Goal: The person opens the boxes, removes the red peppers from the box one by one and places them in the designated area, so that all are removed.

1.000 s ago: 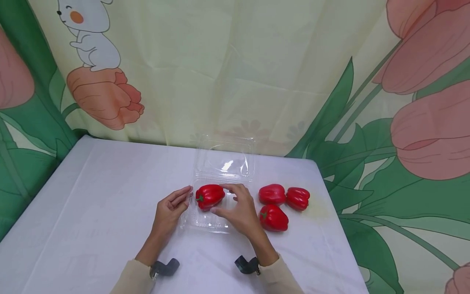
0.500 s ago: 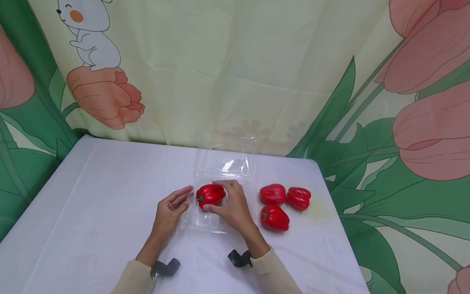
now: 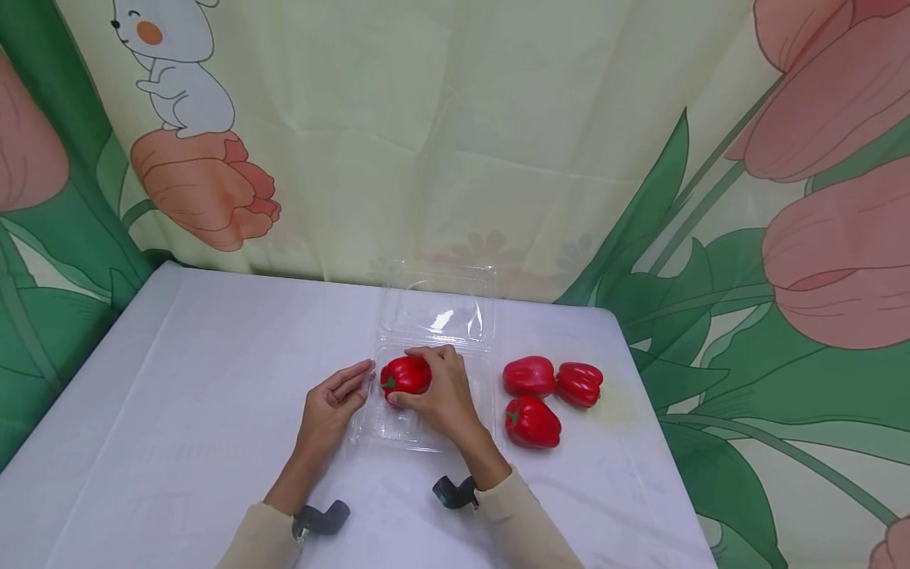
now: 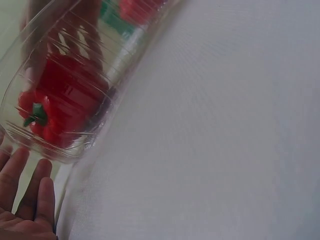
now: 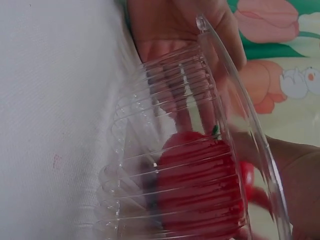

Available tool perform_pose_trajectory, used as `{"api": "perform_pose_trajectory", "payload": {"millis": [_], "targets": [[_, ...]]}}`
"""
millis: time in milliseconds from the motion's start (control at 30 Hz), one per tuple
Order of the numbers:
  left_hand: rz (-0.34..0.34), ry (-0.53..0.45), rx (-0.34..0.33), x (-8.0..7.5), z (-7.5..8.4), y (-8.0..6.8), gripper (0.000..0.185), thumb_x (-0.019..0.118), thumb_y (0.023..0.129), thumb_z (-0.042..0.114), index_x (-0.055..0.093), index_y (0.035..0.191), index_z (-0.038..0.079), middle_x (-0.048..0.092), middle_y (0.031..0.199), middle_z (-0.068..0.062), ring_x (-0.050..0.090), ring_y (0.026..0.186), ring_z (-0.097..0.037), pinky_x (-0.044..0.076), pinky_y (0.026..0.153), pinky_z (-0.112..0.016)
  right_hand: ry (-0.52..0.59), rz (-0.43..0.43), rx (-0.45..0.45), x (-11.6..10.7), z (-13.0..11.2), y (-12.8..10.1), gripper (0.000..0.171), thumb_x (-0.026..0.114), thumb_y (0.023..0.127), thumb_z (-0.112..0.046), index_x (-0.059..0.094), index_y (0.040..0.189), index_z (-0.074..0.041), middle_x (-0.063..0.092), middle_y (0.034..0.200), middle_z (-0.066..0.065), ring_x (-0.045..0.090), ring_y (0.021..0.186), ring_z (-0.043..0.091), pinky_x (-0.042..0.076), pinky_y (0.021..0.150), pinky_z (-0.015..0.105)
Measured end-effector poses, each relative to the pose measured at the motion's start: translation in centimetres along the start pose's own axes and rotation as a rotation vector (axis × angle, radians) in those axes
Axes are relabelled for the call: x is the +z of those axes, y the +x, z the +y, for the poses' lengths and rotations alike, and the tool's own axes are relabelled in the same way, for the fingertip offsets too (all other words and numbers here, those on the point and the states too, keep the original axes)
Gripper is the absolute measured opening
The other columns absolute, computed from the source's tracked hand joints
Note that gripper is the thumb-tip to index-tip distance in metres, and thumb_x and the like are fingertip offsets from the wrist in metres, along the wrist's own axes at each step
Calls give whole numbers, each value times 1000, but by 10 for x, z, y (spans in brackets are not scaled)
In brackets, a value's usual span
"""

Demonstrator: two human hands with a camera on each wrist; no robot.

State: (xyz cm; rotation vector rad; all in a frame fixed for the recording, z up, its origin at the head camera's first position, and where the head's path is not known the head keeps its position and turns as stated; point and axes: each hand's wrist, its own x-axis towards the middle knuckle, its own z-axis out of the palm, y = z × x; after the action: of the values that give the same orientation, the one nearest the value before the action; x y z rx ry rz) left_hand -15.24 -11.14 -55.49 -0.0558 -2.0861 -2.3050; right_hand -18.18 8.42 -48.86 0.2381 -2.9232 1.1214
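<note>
A clear plastic clamshell box (image 3: pixel 405 433) lies on the table, its lid (image 3: pixel 434 304) folded back. A red bell pepper (image 3: pixel 400 376) with a green stem sits on its side in the left part of the base. My right hand (image 3: pixel 446 395) grips this pepper from the right, thumb on the near side and fingers over the far side. My left hand (image 3: pixel 327 411) rests its fairly straight fingertips against the box's left edge. In the left wrist view, those fingers (image 4: pixel 44 197) are at the box's corner, and the thumb is out of sight.
To the right of the box lie three more bell peppers: one at the back (image 3: pixel 528 376), one farther right (image 3: pixel 579 384) and one in front (image 3: pixel 533 422). A white cloth (image 3: pixel 199 411) covers the table. A printed curtain (image 3: pixel 355 158) hangs behind it.
My right hand has moved left and closed round the pepper in the box. My left hand and the box have stayed put.
</note>
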Motion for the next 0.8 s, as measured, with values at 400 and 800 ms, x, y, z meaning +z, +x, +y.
{"api": "perform_pose_trajectory", "payload": {"millis": [400, 800], "targets": [[6, 19, -2, 0, 1, 0, 43, 64, 97, 9, 58, 138, 14, 60, 143, -5, 56, 133, -18, 48, 98, -15, 45, 5, 16, -6, 3, -3, 72, 93, 64, -36, 61, 129, -32, 52, 121, -1, 52, 119, 19, 62, 85, 38], [7, 24, 5, 1, 2, 0, 43, 64, 96, 6, 58, 138, 12, 60, 143, -6, 56, 133, -20, 48, 98, -14, 83, 69, 24, -22, 2, -12, 73, 93, 63, -35, 61, 129, -33, 52, 126, -3, 51, 122, 17, 62, 85, 39]]}}
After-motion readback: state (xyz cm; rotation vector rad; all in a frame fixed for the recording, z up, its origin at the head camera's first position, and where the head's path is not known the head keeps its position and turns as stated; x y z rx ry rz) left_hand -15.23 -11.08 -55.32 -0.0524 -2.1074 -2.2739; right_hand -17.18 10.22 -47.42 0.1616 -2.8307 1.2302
